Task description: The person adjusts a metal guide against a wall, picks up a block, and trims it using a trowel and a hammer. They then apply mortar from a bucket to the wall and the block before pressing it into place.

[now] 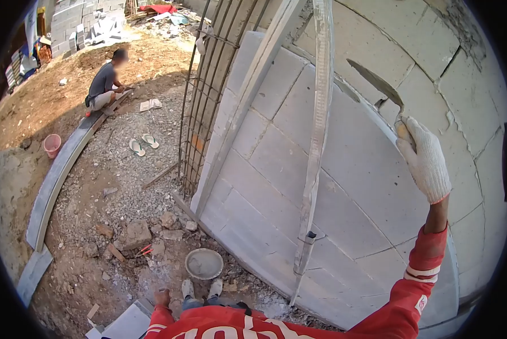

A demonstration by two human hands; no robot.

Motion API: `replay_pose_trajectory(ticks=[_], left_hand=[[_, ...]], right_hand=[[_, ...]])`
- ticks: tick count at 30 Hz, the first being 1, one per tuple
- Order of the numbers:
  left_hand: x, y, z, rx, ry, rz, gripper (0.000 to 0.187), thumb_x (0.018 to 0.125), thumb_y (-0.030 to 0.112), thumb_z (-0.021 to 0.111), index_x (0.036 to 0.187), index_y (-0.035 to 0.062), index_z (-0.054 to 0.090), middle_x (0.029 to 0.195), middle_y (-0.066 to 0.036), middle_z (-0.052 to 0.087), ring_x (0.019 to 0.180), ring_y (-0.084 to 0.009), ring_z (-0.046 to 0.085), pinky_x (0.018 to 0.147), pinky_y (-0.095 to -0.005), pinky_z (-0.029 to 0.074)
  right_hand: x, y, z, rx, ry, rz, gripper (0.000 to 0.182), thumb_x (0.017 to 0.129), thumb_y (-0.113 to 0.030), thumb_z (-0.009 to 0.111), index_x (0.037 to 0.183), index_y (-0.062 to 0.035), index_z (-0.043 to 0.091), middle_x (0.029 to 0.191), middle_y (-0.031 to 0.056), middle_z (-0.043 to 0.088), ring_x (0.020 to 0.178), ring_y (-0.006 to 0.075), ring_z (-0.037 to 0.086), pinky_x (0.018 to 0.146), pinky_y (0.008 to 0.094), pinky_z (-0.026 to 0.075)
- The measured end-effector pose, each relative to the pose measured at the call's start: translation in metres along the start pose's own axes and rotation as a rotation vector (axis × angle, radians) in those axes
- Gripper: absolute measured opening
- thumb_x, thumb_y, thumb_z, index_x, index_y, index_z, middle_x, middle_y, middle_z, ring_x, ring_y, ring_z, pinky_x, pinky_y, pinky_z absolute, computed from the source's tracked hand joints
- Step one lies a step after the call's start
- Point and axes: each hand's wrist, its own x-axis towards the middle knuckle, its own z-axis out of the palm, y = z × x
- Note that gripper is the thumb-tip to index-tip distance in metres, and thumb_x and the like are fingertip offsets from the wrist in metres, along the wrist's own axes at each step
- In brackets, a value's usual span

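Trowel (376, 85): held high in the right hand (424, 158), white glove closed tight around the handle, blade tip pointing up-left and lying close against the block wall (355, 186). For a clean pass, I judge the blade wants to stay flat to the block face and travel along the mortar joint, wrist firm, arm doing the work.

Left hand (163, 297): bare, hanging low by the hip at the bottom of the view; whether it is open or clenched I cannot tell.

Metal straightedge (316, 152): leaning upright on the wall, just left of the trowel; the nearest edge to mind on any leftward sweep.

Rebar cage (208, 96): standing at the wall's left end, well apart from the raised arm.

Mortar pan (203, 263): round, on the ground just in front of the person's feet, at the wall's foot.

Ground: gravel and dirt strewn with rubble, a pair of sandals (143, 144), a pink bucket (52, 144). Open wall face lies right of and above the trowel.

Second person (103, 87): crouched far off at a curved kerb (61, 169), clear of the work.
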Motion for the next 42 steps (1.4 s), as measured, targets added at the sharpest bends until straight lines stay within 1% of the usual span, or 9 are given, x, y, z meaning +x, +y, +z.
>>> replay_pose_trajectory(ticks=[7, 12, 22, 25, 27, 33, 36, 37, 42], left_hand=[[-0.01, 0.007, -0.013, 0.045, 0.029, 0.001, 0.029, 0.079, 0.018, 0.068, 0.1, -0.002, 0.068, 0.084, -0.019, 0.069, 0.059, -0.0257, 0.067, 0.053, -0.0371, 0.053], [-0.02, -0.042, -0.026, 0.138, 0.229, 0.128, 0.027, 0.076, 0.019, 0.071, 0.093, -0.0018, 0.07, 0.086, -0.017, 0.07, 0.077, -0.0314, 0.069, 0.071, -0.0424, 0.054], [-0.05, -0.091, -0.049, 0.124, 0.36, -0.11, 0.024, 0.072, 0.021, 0.071, 0.085, 0.001, 0.071, 0.083, -0.02, 0.071, 0.082, -0.035, 0.068, 0.078, -0.0439, 0.053], [-0.043, -0.084, -0.044, 0.142, 0.295, -0.155, 0.026, 0.072, 0.023, 0.07, 0.085, 0.0004, 0.071, 0.084, -0.02, 0.071, 0.083, -0.0358, 0.068, 0.078, -0.044, 0.053], [-0.038, -0.08, -0.038, 0.114, 0.282, -0.133, 0.027, 0.073, 0.024, 0.069, 0.086, 0.0002, 0.071, 0.084, -0.02, 0.071, 0.083, -0.0367, 0.068, 0.079, -0.0441, 0.053], [-0.02, -0.067, -0.024, 0.157, 0.257, -0.024, 0.029, 0.074, 0.025, 0.069, 0.088, -0.0002, 0.072, 0.087, -0.023, 0.071, 0.085, -0.0393, 0.068, 0.082, -0.0454, 0.053], [-0.014, -0.059, -0.026, 0.168, 0.232, -0.037, 0.028, 0.074, 0.025, 0.069, 0.087, 0.0003, 0.073, 0.087, -0.024, 0.071, 0.085, -0.0399, 0.068, 0.083, -0.0458, 0.053], [-0.013, -0.057, -0.026, 0.151, 0.203, -0.05, 0.027, 0.074, 0.025, 0.069, 0.086, 0.0007, 0.073, 0.087, -0.024, 0.071, 0.085, -0.0401, 0.068, 0.083, -0.0459, 0.053], [-0.016, -0.066, -0.031, 0.205, 0.211, 0.005, 0.026, 0.072, 0.023, 0.07, 0.084, 0.0004, 0.073, 0.087, -0.024, 0.071, 0.086, -0.0392, 0.069, 0.083, -0.0455, 0.053]], right_hand=[[0.11, 0.009, 0.04, -0.004, -0.117, -0.215, 0.041, 0.091, -0.021, 0.056, 0.124, 0.0023, 0.061, 0.108, 0.0243, 0.067, 0.099, 0.0387, 0.065, 0.091, 0.0411, 0.049], [0.122, 0.002, 0.039, 0.095, -0.044, -0.134, 0.042, 0.091, -0.023, 0.057, 0.124, 0.0023, 0.061, 0.109, 0.0237, 0.067, 0.099, 0.0367, 0.066, 0.091, 0.0394, 0.049], [0.129, 0.004, 0.051, 0.127, 0.005, -0.233, 0.04, 0.089, -0.021, 0.061, 0.119, 0.0046, 0.063, 0.094, 0.0198, 0.068, 0.085, 0.0295, 0.064, 0.087, 0.0362, 0.05], [0.133, 0.001, 0.032, 0.109, -0.108, -0.219, 0.042, 0.089, -0.027, 0.063, 0.117, 0.0036, 0.065, 0.08, 0.012, 0.065, 0.072, 0.0188, 0.062, 0.072, 0.0323, 0.053], [0.131, -0.006, 0.017, 0.267, -0.258, 0.027, 0.041, 0.091, -0.033, 0.063, 0.114, 0.0012, 0.068, 0.071, 0.0033, 0.058, 0.058, 0.0093, 0.054, 0.055, 0.0276, 0.048], [0.151, -0.01, 0.04, 0.357, -0.238, 0.029, 0.044, 0.094, -0.04, 0.061, 0.112, -0.0013, 0.07, 0.067, -0.0008, 0.051, 0.049, 0.0052, 0.047, 0.047, 0.025, 0.039], [0.167, -0.027, 0.055, 0.285, -0.195, -0.014, 0.044, 0.095, -0.038, 0.058, 0.113, 0.0008, 0.069, 0.072, 0.0072, 0.06, 0.057, 0.0133, 0.057, 0.057, 0.0292, 0.048], [0.172, -0.03, 0.061, 0.186, -0.108, -0.151, 0.041, 0.094, -0.03, 0.057, 0.117, 0.0029, 0.066, 0.086, 0.0177, 0.068, 0.074, 0.0255, 0.065, 0.077, 0.0354, 0.052], [0.178, -0.03, 0.072, 0.146, -0.136, -0.275, 0.042, 0.089, -0.022, 0.06, 0.121, 0.0032, 0.064, 0.102, 0.0227, 0.07, 0.09, 0.0329, 0.067, 0.09, 0.0384, 0.05]])
